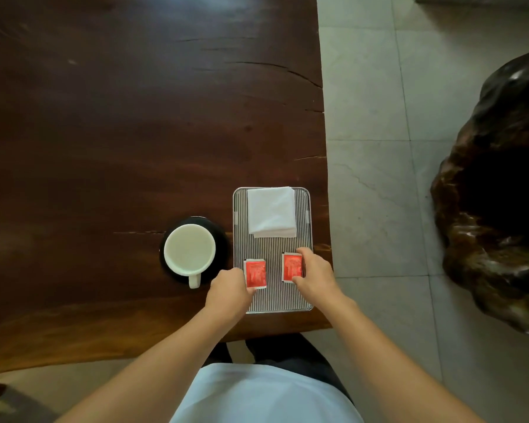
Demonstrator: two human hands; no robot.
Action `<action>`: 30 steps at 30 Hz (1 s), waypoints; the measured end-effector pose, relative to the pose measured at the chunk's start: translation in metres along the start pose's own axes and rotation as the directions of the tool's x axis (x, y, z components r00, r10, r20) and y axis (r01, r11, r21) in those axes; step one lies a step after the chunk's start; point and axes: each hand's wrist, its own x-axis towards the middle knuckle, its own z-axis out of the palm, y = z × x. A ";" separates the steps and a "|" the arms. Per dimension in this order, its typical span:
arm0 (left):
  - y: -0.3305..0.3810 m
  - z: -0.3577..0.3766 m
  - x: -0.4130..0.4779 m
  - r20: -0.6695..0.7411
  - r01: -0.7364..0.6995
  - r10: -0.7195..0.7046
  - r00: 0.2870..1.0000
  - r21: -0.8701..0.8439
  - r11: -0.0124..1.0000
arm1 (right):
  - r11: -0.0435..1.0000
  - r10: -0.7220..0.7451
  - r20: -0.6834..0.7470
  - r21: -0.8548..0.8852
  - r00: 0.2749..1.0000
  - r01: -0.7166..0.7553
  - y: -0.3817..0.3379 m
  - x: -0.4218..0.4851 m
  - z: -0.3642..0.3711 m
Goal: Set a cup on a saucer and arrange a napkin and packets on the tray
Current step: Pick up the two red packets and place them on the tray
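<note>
A white cup (189, 250) stands upright on a dark saucer (219, 239), its handle pointing toward me. To their right lies a striped rectangular tray (272, 244). A folded white napkin (271, 211) rests on the tray's far half. Two red packets lie flat on the near half. My left hand (229, 290) pinches the left packet (255, 273) at its left edge and near corner. My right hand (313, 273) grips the right packet (292, 267) along its right side.
The dark wooden table (135, 117) ends just right of the tray and just beyond its near rim. Pale floor tiles (376, 148) lie to the right, with a large dark carved stump (501, 193) standing on them.
</note>
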 end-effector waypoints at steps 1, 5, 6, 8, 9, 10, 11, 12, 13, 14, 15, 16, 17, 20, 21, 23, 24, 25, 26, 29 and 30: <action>0.000 0.000 0.000 -0.038 -0.067 0.071 0.997 0.106 0.992 | 1.000 -0.006 -0.006 -0.024 1.000 0.006 0.001 0.000 0.000; 0.009 0.000 0.002 -0.170 -0.253 0.326 0.930 0.349 0.902 | 0.998 -0.041 -0.077 -0.051 0.996 0.038 0.007 0.001 -0.002; 0.011 0.000 0.004 -0.164 -0.277 0.359 0.919 0.382 0.882 | 0.998 -0.046 -0.098 -0.049 0.994 0.041 0.008 0.002 -0.001; 0.014 0.002 0.010 -0.123 -0.302 0.386 0.914 0.428 0.852 | 0.997 -0.058 -0.115 -0.054 0.992 0.052 0.008 0.003 0.000; 0.014 0.002 0.013 -0.109 -0.307 0.390 0.914 0.442 0.843 | 0.995 -0.070 -0.111 -0.081 0.991 0.061 0.007 0.003 0.001; 0.015 0.002 0.015 -0.102 -0.310 0.392 0.914 0.446 0.840 | 0.988 -0.090 -0.105 -0.132 0.990 0.075 0.006 0.004 0.002; 0.016 0.002 0.017 -0.102 -0.314 0.394 0.913 0.442 0.840 | 0.976 -0.117 -0.101 -0.195 0.988 0.095 0.005 0.004 0.004; 0.017 0.002 0.018 -0.105 -0.317 0.397 0.912 0.434 0.843 | 0.962 -0.145 -0.102 -0.248 0.984 0.116 0.004 0.005 0.005; 0.018 0.002 0.019 -0.109 -0.322 0.401 0.910 0.423 0.847 | 0.950 -0.167 -0.105 -0.282 0.980 0.132 0.003 0.006 0.005; 0.018 0.002 0.019 -0.116 -0.327 0.404 0.907 0.410 0.852 | 0.943 -0.183 -0.106 -0.301 0.977 0.144 0.002 0.007 0.006; 0.018 0.002 0.019 -0.123 -0.331 0.406 0.905 0.396 0.857 | 0.936 -0.197 -0.106 -0.316 0.975 0.155 0.001 0.007 0.006; 0.019 0.001 0.019 -0.133 -0.333 0.408 0.903 0.383 0.861 | 0.929 -0.212 -0.103 -0.330 0.972 0.167 0.001 0.007 0.005; 0.018 0.000 0.020 -0.143 -0.337 0.413 0.900 0.372 0.865 | 0.920 -0.229 -0.098 -0.346 0.968 0.183 0.001 0.007 0.005; 0.016 -0.001 0.020 -0.166 -0.371 0.447 0.879 0.351 0.860 | 0.897 -0.293 -0.099 -0.373 0.951 0.238 0.003 0.003 0.006; 0.014 0.000 0.020 -0.168 -0.384 0.463 0.870 0.356 0.852 | 0.898 -0.307 -0.101 -0.362 0.946 0.252 0.005 0.002 0.007; 0.009 0.000 0.021 -0.178 -0.405 0.491 0.853 0.365 0.838 | 0.897 -0.322 -0.091 -0.348 0.942 0.273 0.008 -0.001 0.010; 0.007 0.000 0.022 -0.189 -0.410 0.496 0.848 0.362 0.838 | 0.893 -0.324 -0.083 -0.355 0.943 0.275 0.009 -0.002 0.012; 0.005 -0.001 0.023 -0.201 -0.408 0.493 0.847 0.349 0.844 | 0.892 -0.321 -0.078 -0.360 0.944 0.273 0.011 -0.003 0.014; 0.003 -0.001 0.024 -0.209 -0.404 0.484 0.850 0.330 0.853 | 0.894 -0.314 -0.077 -0.361 0.946 0.267 0.012 -0.005 0.016; 0.001 0.000 0.026 -0.206 -0.421 0.491 0.847 0.305 0.854 | 0.899 -0.287 -0.069 -0.365 0.955 0.244 0.012 -0.007 0.018; 0.001 0.001 0.027 -0.197 -0.430 0.499 0.844 0.309 0.849 | 0.897 -0.280 -0.067 -0.372 0.958 0.237 0.011 -0.007 0.018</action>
